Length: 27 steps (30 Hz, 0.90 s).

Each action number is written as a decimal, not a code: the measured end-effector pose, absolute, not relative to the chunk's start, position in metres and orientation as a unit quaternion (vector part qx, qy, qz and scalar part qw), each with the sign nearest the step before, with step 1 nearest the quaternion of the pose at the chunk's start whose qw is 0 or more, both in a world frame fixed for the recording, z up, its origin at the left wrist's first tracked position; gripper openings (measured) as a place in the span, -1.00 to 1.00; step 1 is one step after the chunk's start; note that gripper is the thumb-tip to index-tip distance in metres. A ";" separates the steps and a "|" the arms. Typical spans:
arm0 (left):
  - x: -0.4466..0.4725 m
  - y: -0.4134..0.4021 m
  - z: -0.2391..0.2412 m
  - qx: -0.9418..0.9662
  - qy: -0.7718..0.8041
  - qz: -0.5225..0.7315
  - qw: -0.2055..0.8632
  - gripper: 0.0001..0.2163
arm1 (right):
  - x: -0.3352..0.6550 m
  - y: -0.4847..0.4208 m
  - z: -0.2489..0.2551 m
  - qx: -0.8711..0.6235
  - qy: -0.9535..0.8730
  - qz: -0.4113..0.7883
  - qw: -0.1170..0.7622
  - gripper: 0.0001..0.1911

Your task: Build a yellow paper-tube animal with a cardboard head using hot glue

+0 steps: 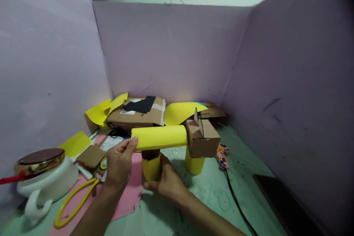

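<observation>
My left hand (120,160) pinches the left end of a yellow paper-covered tube (160,137), which lies level. A small cardboard box (206,143) with upright cardboard flaps meets the tube's right end. Below that box stands a yellow cylinder (195,164). Under the tube's left part is a short open-topped yellow cylinder (151,167), its brown inside showing. My right hand (167,180) is wrapped round this short cylinder, thumb in front and fingers behind. Whether the tube touches the short cylinder's rim I cannot tell.
Yellow-handled scissors (76,206) lie on pink paper (132,188) at left, beside a white mug (52,182) with a gold-rimmed lid. Behind are a cardboard box (132,118) and yellow sheets (182,112). A black cable (238,202) runs along the right.
</observation>
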<state>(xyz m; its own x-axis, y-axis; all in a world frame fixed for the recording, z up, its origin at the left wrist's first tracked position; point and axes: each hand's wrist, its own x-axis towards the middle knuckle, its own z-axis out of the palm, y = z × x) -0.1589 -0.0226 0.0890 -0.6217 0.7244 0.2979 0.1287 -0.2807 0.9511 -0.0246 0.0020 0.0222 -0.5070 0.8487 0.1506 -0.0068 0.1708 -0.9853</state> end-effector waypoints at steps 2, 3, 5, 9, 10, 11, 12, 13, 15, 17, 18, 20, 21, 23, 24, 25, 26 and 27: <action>-0.160 -0.022 0.088 0.376 0.561 0.707 0.213 -0.76 | 0.005 -0.015 0.029 -0.392 -0.723 0.447 0.352 -0.25; -0.161 -0.022 0.087 0.374 0.561 0.707 0.214 -0.76 | 0.023 -0.023 0.034 -0.384 -0.752 0.395 0.361 -0.42; -0.161 -0.021 0.085 0.376 0.564 0.704 0.213 -0.76 | 0.061 -0.031 0.047 -0.332 -0.764 0.286 0.473 -0.76; -0.159 -0.022 0.084 0.390 0.571 0.694 0.204 -0.75 | 0.117 0.000 0.077 -0.308 -0.599 0.175 0.718 -0.64; -0.158 -0.023 0.085 0.393 0.571 0.691 0.202 -0.75 | 0.124 0.014 0.082 -0.325 -0.582 0.222 0.712 -0.48; -0.158 -0.024 0.085 0.397 0.572 0.689 0.201 -0.74 | 0.127 0.029 0.084 -0.335 -0.576 0.280 0.691 -0.34; -0.157 -0.025 0.085 0.400 0.573 0.687 0.199 -0.74 | 0.128 0.042 0.084 -0.344 -0.580 0.343 0.654 -0.18; -0.157 -0.025 0.085 0.402 0.575 0.685 0.197 -0.74 | 0.128 0.053 0.083 -0.348 -0.586 0.398 0.614 -0.04; -0.155 -0.026 0.086 0.405 0.580 0.679 0.194 -0.74 | 0.123 0.067 0.075 -0.331 -0.618 0.458 0.547 0.10; -0.154 -0.027 0.087 0.409 0.583 0.673 0.198 -0.73 | 0.118 0.070 0.067 -0.317 -0.660 0.456 0.506 0.11; -0.153 -0.027 0.087 0.411 0.584 0.670 0.201 -0.72 | 0.116 0.070 0.063 -0.324 -0.677 0.438 0.496 0.08; -0.151 -0.028 0.088 0.413 0.589 0.664 0.204 -0.71 | 0.113 0.070 0.057 -0.358 -0.691 0.392 0.490 -0.03; -0.151 -0.028 0.089 0.413 0.593 0.661 0.202 -0.71 | 0.112 0.069 0.055 -0.374 -0.691 0.378 0.490 -0.11; -0.151 -0.028 0.089 0.410 0.603 0.655 0.198 -0.70 | 0.111 0.070 0.051 -0.388 -0.683 0.374 0.493 -0.26; -0.151 -0.028 0.089 0.409 0.606 0.654 0.196 -0.69 | 0.110 0.070 0.049 -0.387 -0.679 0.381 0.495 -0.31; -0.151 -0.028 0.089 0.409 0.607 0.653 0.195 -0.69 | 0.110 0.071 0.047 -0.385 -0.672 0.388 0.499 -0.35; -0.152 -0.028 0.089 0.410 0.607 0.652 0.195 -0.69 | 0.110 0.071 0.045 -0.387 -0.666 0.391 0.505 -0.37; -0.153 -0.028 0.088 0.412 0.606 0.652 0.194 -0.69 | 0.110 0.072 0.043 -0.391 -0.660 0.389 0.510 -0.40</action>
